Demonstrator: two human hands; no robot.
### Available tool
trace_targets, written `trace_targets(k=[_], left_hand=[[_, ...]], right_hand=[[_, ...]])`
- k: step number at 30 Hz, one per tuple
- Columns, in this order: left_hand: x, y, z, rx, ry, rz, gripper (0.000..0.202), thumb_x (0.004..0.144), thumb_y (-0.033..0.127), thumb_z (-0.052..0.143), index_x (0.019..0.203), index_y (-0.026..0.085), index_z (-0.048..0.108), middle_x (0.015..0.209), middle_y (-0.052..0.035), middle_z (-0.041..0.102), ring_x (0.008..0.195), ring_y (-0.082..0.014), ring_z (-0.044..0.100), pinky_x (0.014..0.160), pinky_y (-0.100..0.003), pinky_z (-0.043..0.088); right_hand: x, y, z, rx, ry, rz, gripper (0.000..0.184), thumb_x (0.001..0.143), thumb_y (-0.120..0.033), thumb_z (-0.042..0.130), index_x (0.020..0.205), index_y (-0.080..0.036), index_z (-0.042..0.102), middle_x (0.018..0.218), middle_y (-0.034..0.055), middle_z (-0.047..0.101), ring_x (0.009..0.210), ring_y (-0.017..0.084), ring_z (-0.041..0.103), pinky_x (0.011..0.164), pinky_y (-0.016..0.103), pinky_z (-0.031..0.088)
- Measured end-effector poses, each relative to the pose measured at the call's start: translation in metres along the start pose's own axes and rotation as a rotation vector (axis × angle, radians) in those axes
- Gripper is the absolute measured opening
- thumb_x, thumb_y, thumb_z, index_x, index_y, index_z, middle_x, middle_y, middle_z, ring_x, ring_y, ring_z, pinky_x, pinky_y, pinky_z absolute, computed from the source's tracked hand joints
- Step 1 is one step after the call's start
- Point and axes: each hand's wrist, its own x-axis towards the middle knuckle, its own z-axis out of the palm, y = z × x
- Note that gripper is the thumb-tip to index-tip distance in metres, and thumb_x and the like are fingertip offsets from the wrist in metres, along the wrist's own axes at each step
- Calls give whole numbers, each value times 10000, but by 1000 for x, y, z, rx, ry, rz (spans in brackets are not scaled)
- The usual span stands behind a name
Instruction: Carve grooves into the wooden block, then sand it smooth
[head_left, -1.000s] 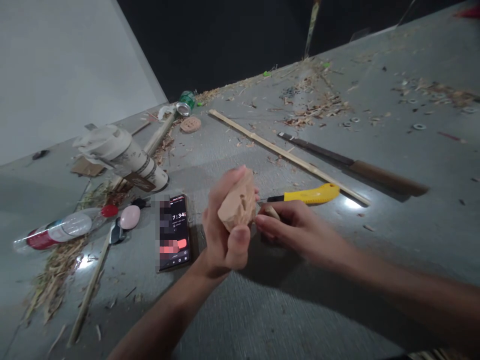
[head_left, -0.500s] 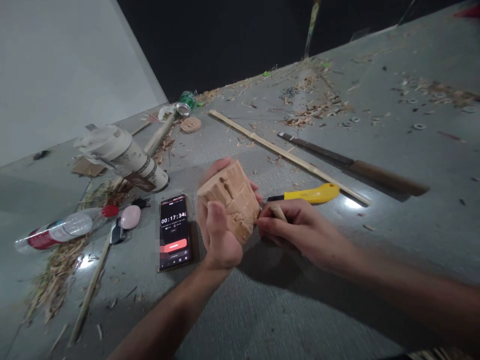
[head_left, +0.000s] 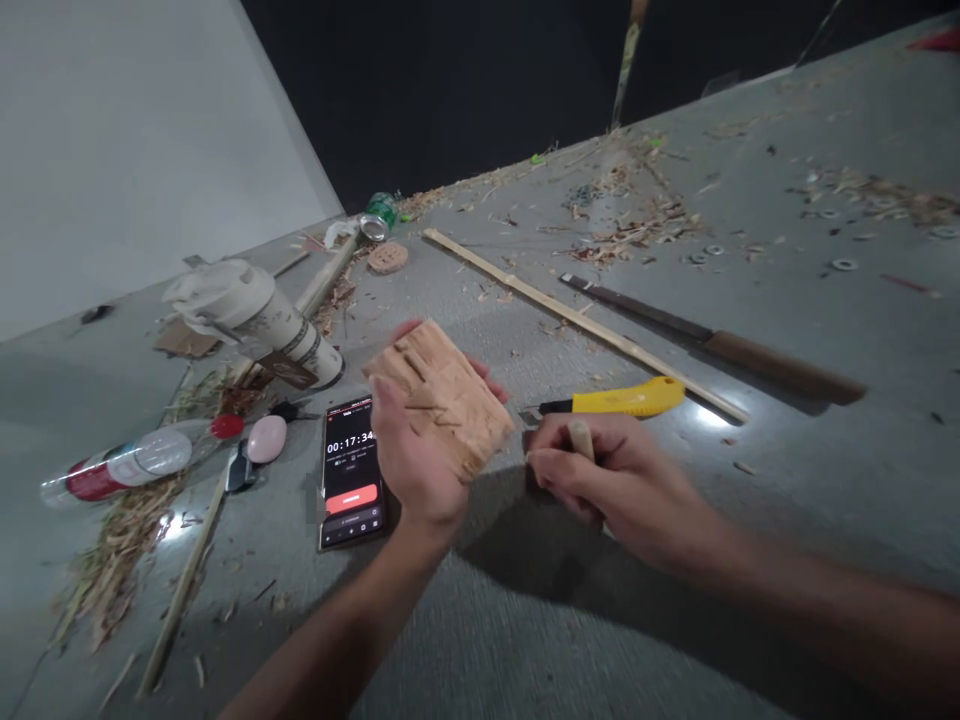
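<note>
A tan block (head_left: pixel 450 395) with a carved, grooved face, wood or clay by its look, rests in my left hand (head_left: pixel 420 460). The fingers wrap behind it and the thumb lies along its near side. To its right, my right hand (head_left: pixel 592 470) is closed around a short, pale stick-like tool (head_left: pixel 580 438); the tool's tip is hidden by my fingers. A small gap separates the right hand from the block. Just beyond that hand lies a yellow utility knife (head_left: pixel 630 397) with a black front end.
A phone (head_left: pixel 352 475) showing a timer lies left of the block. Farther left are a white tumbler (head_left: pixel 255 315), a plastic bottle (head_left: pixel 127 465) and shavings. Beyond my hands lie a bamboo strip (head_left: pixel 585 320), a wooden-handled blade (head_left: pixel 712 340), a round tan disc (head_left: pixel 388 258) and a green can (head_left: pixel 378 217).
The right hand has drawn away from the block, to the right. The block has shifted left and turned in my left hand, so its carved face is tilted differently.
</note>
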Motion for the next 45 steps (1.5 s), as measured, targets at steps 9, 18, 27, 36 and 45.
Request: trace_targets(k=[9, 18, 27, 36, 45], left_hand=[[9, 7, -2, -33, 33, -62, 505, 985, 661, 475, 1247, 263, 643, 808, -49, 693, 661, -218, 676, 649, -361, 581], [7, 6, -5, -26, 2, -70, 466, 1005, 639, 445, 1201, 274, 658, 827, -58, 693, 685, -219, 678, 679, -370, 585], [7, 4, -8, 11, -11, -87, 468, 1003, 627, 436, 1244, 280, 639, 842, -59, 695, 682, -222, 680, 658, -372, 587], [5, -7, -16, 4, 35, -109, 536, 971, 668, 481, 1179, 206, 657, 827, -60, 708, 675, -228, 707, 658, -377, 597], [-5, -31, -26, -40, 103, -221, 563, 1018, 645, 445, 1328, 191, 567, 824, -54, 727, 677, -225, 721, 677, -366, 592]], right_hand=[[19, -11, -32, -235, 224, 68, 424, 896, -570, 727, 693, -222, 594, 558, -54, 468, 479, 91, 379, 444, 265, 281], [24, -3, -37, -337, 219, -7, 497, 988, -507, 592, 1438, -298, 570, 1083, 63, 703, 926, 226, 657, 704, 342, 526], [22, -6, -41, -671, 216, -260, 435, 948, -355, 591, 1368, -268, 514, 1416, 131, 596, 1277, 305, 598, 1041, 498, 517], [37, 12, -82, -1409, 21, -197, 233, 834, -234, 593, 1041, -224, 699, 1084, 123, 695, 1043, 342, 630, 863, 491, 477], [36, 4, -74, -1249, 238, -229, 305, 1046, -396, 433, 1255, -225, 574, 1020, 141, 727, 827, 295, 652, 682, 411, 418]])
